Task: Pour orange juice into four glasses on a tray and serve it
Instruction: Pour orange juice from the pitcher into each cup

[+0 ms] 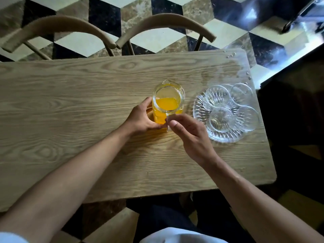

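The clear glass jug of orange juice [168,104] is seen standing upright near the middle of the long pale oak-grain wooden worktop [70,102], its spout turned to the far edge and its clear handle turned to the near side. The jug's left wall is cupped by the left hand [142,118], the fingers curved round the glass and the thumb laid low at the front. The clear handle is met by the right hand [190,135], thumb and fingers curled about it; how firmly it is gripped cannot be told, since the glass is see-through and the fingertips are partly hidden.

Just to the right of the jug, apart from it, the round cut-glass tray with a ribbed rim [199,109] is set on the worktop. Four clear patterned glasses are carried on it in a tight cluster: one at the far left [217,95], one at the far right [241,93], one at the near left [222,119], one at the near right [247,118]. No juice is seen in any of them.

Beyond the far edge, two curved wooden chair backs [57,28] are tucked in over a black, cream and brown patterned tile floor [166,4].
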A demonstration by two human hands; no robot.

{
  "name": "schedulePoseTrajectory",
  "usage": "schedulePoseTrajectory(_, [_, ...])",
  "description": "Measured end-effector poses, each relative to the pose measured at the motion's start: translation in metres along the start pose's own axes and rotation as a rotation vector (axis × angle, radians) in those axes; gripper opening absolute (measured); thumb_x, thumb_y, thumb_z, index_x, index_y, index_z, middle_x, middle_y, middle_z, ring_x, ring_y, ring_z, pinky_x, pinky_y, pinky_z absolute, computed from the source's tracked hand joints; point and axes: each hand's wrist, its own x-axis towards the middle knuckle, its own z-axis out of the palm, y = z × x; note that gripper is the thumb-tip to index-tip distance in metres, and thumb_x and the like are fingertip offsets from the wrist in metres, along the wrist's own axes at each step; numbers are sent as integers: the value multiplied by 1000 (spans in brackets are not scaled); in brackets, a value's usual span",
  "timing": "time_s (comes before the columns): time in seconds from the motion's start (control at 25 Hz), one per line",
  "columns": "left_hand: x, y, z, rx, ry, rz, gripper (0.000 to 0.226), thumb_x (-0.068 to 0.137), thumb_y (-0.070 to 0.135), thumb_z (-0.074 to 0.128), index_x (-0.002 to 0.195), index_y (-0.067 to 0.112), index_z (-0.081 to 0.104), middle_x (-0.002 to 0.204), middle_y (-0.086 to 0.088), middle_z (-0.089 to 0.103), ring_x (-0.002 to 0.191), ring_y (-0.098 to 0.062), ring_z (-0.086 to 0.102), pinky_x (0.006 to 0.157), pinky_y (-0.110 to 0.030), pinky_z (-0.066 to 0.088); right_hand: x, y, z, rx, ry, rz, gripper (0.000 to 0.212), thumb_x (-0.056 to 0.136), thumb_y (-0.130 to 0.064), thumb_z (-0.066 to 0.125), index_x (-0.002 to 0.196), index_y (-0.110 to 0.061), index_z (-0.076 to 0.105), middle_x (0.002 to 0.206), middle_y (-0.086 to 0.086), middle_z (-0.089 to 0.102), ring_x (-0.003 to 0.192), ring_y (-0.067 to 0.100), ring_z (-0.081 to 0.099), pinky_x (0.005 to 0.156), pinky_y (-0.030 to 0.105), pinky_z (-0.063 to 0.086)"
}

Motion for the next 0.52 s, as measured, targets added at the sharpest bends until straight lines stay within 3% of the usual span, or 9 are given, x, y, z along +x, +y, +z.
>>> schedulePoseTrajectory(0.08, [-1, 0, 0, 24, 12, -9, 86, 57, 24, 102, 131, 18, 59, 111, 9, 68, 96, 6, 64, 82, -2, 44, 0, -2, 0, 9, -12, 9, 13, 99, 0, 59, 106, 5, 69, 94, 12, 71, 89, 11, 67, 85, 23, 50])
schedulePoseTrajectory(0.28, [-14, 13, 3, 102, 74, 3, 87, 56, 28, 102, 131, 14, 60, 112, 8, 67, 103, -9, 65, 78, 5, 38, -4, -8, -7, 25, -51, 18, 14, 100, 4, 56, 106, 11, 66, 94, 15, 68, 91, 11, 63, 86, 21, 49])
schedulePoseTrajectory(0.4, [-31, 24, 12, 116, 139, -18, 89, 54, 35, 102, 130, 16, 60, 113, 9, 68, 105, -8, 64, 81, -2, 41, -14, -14, -20, 60, -73, 3, 16, 101, 6, 53, 108, 15, 63, 94, 17, 65, 89, 11, 62, 86, 20, 49])
schedulePoseTrajectory(0.52, [-60, 39, 36, 111, 229, -89, 87, 52, 42, 101, 125, 16, 62, 114, 4, 71, 104, -9, 65, 87, -18, 50, -32, -24, -35, 71, -96, 8, 21, 102, 1, 51, 107, 19, 60, 93, 18, 63, 90, 17, 60, 85, 22, 48])
